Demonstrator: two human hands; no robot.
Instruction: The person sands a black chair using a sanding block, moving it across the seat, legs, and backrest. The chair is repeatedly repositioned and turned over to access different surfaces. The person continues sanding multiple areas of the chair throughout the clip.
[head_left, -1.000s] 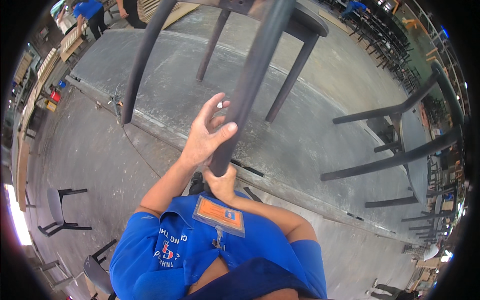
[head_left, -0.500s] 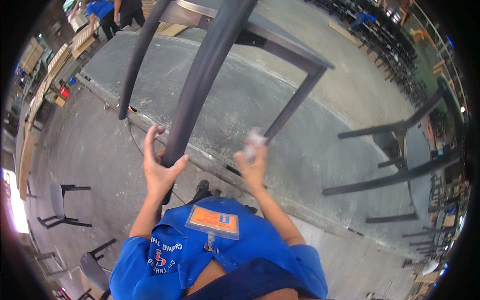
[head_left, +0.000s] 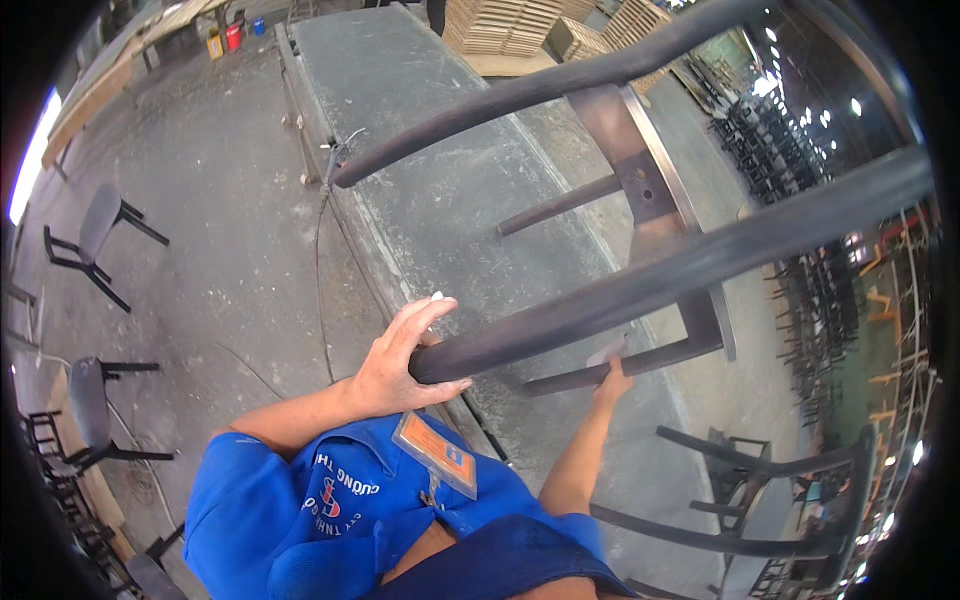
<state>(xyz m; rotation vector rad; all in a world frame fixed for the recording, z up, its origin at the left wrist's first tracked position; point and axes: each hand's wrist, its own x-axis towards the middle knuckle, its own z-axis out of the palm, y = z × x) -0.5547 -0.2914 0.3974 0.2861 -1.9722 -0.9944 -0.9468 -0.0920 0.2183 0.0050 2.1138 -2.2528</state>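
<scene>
A dark chair (head_left: 648, 190) is held tilted over the grey work table, its legs pointing toward me and to the left. My left hand (head_left: 402, 358) is wrapped round the end of the thick near leg (head_left: 600, 305), with a white patch at one fingertip. Farther right, my right hand (head_left: 614, 380) is closed on a pale, thin piece (head_left: 606, 352), perhaps cloth or sanding paper. That hand lies against a slimmer leg (head_left: 570, 381) of the same chair. Its fingers are partly hidden. Another long leg (head_left: 480, 108) reaches across the table top.
The long grey table (head_left: 400, 75) runs from far left to near right. A second dark chair (head_left: 760, 520) is at the right. More chairs (head_left: 95, 225) stand on the left floor, near a cable (head_left: 318, 260). Wooden slat stacks (head_left: 510, 30) and dark chair stacks (head_left: 765, 150) are farther off.
The chair has turned and tipped to the right. My left hand has closed round the leg end. My right hand has moved right, with the pale piece along the slimmer leg. The view has also turned.
</scene>
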